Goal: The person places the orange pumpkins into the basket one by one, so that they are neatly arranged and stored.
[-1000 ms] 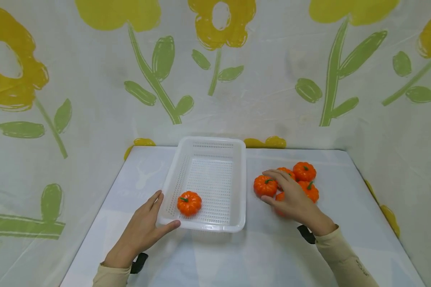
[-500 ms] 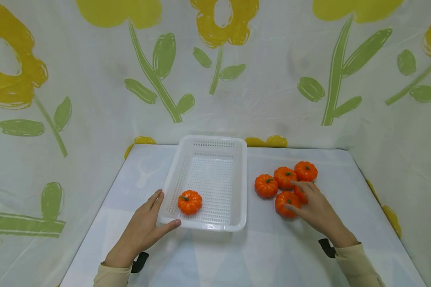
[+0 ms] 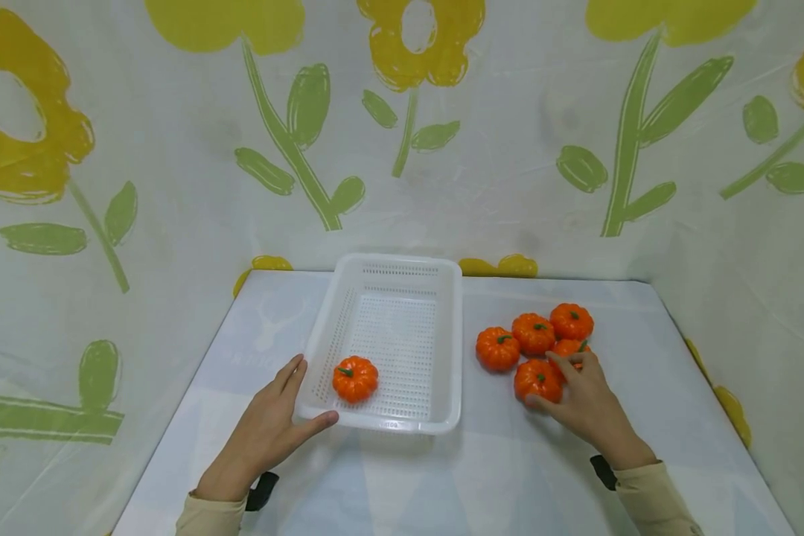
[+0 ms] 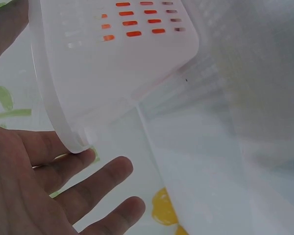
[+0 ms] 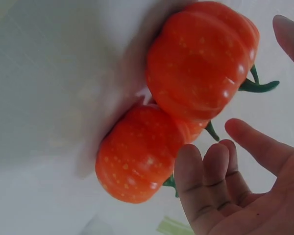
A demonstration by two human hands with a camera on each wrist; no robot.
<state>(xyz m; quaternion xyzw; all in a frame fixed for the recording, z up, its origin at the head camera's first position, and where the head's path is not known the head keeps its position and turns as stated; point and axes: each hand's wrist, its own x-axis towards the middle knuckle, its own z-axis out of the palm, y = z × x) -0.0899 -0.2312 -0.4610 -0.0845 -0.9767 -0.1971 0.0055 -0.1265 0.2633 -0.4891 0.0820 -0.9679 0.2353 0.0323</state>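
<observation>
A white perforated basket [image 3: 447, 335] stands on the table with one small orange pumpkin [image 3: 355, 379] in its near left corner. At that corner my left hand [image 3: 268, 428] rests against the rim, fingers extended and thumb spread along the near edge. To the basket's right, several more pumpkins lie clustered. My right hand [image 3: 586, 406] hovers at the front pumpkin [image 3: 536, 378], thumb and fingers apart around its right side. It partly hides the pumpkin [image 3: 568, 348] behind. In the right wrist view, a gap shows between the thumb and the large pumpkin [image 5: 201, 58].
The back pumpkin [image 3: 572, 321], the middle one [image 3: 532, 333] and the left one [image 3: 498, 348] sit close together. A white cloth wall [image 3: 482, 208] with printed flowers surrounds the table [image 3: 442, 484] at the back and sides.
My right hand has moved from above the left and middle pumpkins rightward and nearer, then slightly left to the front pumpkin. My left hand has stayed at the basket's corner.
</observation>
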